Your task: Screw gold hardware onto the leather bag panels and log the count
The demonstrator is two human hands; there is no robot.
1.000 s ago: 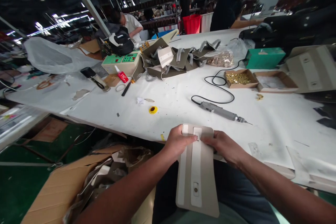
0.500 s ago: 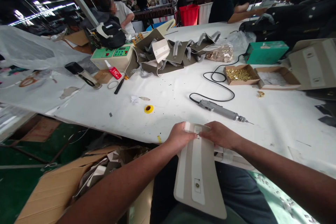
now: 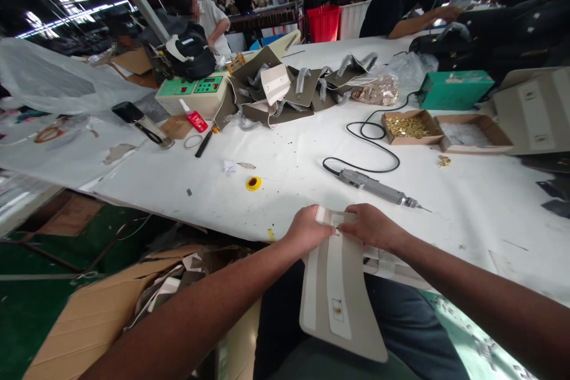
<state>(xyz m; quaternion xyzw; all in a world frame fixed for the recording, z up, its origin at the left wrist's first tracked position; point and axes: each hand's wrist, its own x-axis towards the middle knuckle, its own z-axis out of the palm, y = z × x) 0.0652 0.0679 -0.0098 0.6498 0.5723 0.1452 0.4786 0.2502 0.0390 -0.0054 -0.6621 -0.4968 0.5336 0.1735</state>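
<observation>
A beige flat panel [image 3: 318, 291], perhaps a bag part, hangs over my lap from the table's front edge. Down its middle runs a pale strip with a small metal fitting near the lower end. My left hand [image 3: 309, 229] grips the upper left side, thumb pressed at the small slot near the top. On the other side my right hand [image 3: 369, 227] grips the same end, its thumb beside the left one. The fingers behind the panel are hidden. Beyond the hands, a grey electric screwdriver [image 3: 374, 187] lies on the white table [image 3: 285, 202].
Cardboard trays hold brass-coloured pieces [image 3: 412, 126] and clear bits [image 3: 467, 135]. A green box [image 3: 456, 89] joins the screwdriver's cable. Panels [image 3: 276, 86] are heaped at the back. A red-labelled bottle [image 3: 193, 116] and yellow ring [image 3: 253, 183] lie leftward. An open carton [image 3: 84, 314] stands below left.
The panel's lower end has risen slightly and shifted a little right, bending more. Both thumbs stay pressed near the upper slot. The co-worker's arm at the back right has moved slightly.
</observation>
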